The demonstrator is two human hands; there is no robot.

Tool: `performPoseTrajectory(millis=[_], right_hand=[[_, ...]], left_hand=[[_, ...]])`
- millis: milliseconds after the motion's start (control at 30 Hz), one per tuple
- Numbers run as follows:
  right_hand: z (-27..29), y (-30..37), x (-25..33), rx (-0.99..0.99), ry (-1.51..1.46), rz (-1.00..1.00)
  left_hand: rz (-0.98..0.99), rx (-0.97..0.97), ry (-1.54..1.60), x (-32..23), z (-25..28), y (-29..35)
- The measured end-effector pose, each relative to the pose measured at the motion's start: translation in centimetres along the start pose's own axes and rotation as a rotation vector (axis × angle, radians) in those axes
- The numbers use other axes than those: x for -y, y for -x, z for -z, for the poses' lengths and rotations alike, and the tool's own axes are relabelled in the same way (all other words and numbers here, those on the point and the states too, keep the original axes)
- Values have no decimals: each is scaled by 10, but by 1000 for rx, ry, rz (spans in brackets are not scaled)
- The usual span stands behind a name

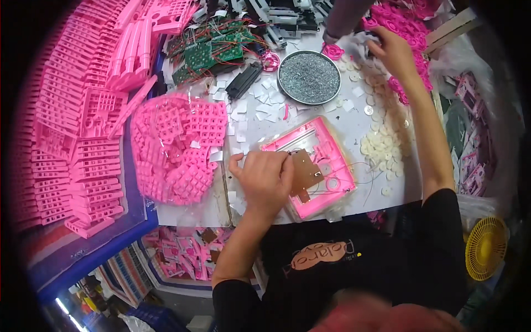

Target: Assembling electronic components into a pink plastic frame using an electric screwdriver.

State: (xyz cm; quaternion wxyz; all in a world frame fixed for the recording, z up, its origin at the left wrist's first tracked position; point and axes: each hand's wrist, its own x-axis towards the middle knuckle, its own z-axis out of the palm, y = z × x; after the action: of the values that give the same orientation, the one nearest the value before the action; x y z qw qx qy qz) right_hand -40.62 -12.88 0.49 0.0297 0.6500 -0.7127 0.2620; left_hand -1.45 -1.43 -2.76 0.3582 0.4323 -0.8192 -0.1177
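A pink plastic casing (pixel 338 160) lies open on the worktable, with a brown circuit board (pixel 305 172) and thin wires in it. My left hand (pixel 264 180) is closed at the board's left edge, its thumb along the board. My right hand (pixel 394 52) reaches to the far right, its fingers closed around something greyish that I cannot make out. Just left of it a dark cylindrical tool (pixel 344 21) hangs down over the table. A round tray (pixel 283 83) full of small metal screws sits beyond the casing.
A clear bag of pink key pieces (pixel 180 146) lies left. Pink casing parts (pixel 61 110) are stacked beyond it. Green circuit boards (pixel 213 52) and a black part (pixel 244 81) lie behind. Whitish discs (pixel 381 148) and bright pink parts (pixel 406 33) cover the right side.
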Motion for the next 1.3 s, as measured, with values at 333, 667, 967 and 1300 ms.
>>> performPoseTrajectory(millis=[333, 667, 967, 1300], right_hand=[[74, 122, 171, 549, -101, 781], [7, 142, 144, 462, -495, 704], [2, 119, 148, 650, -469, 642], [1, 129, 145, 516, -534, 603]], left_hand=[[-39, 22, 21, 9, 1, -4], [41, 105, 256, 15, 6, -4], [-50, 176, 203, 21, 21, -20], [-104, 224, 233, 26, 20, -18]])
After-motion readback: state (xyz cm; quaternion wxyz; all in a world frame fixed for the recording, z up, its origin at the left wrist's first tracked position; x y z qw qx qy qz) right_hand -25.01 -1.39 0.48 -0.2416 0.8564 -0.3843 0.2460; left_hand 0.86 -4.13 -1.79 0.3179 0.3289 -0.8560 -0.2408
